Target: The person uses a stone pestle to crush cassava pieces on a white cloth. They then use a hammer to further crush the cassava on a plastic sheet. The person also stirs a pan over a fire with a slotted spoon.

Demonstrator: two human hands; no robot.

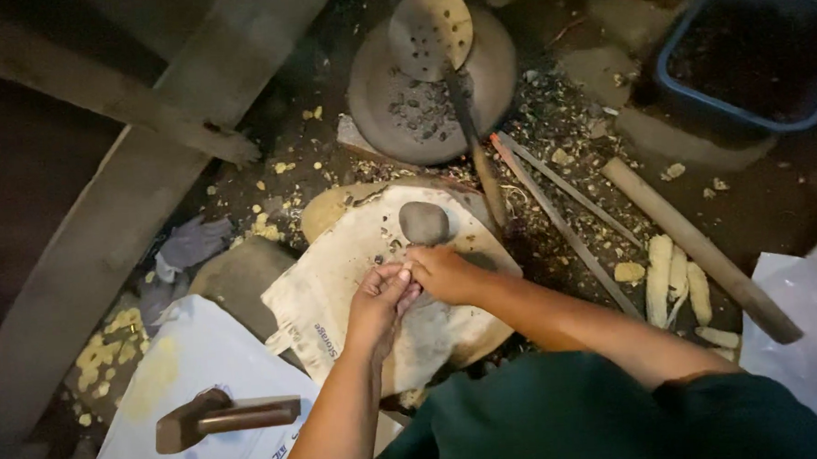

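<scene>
Together our left hand (pixel 379 300) and right hand (pixel 442 272) pinch something tiny at mid-frame, its axis unreadable, below the round stone (pixel 424 222).

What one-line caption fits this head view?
Both hands, left hand and right hand, meet over a cloth-covered slab near a grey stone, hammer lying aside.

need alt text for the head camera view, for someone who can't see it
Seen from above, a person's left hand and right hand meet over a cloth-covered stone slab, pinching something too small to make out, just below a rounded grey stone. A hammer lies on white sacking at lower left; a perforated ladle rests on a round pan above.
</scene>
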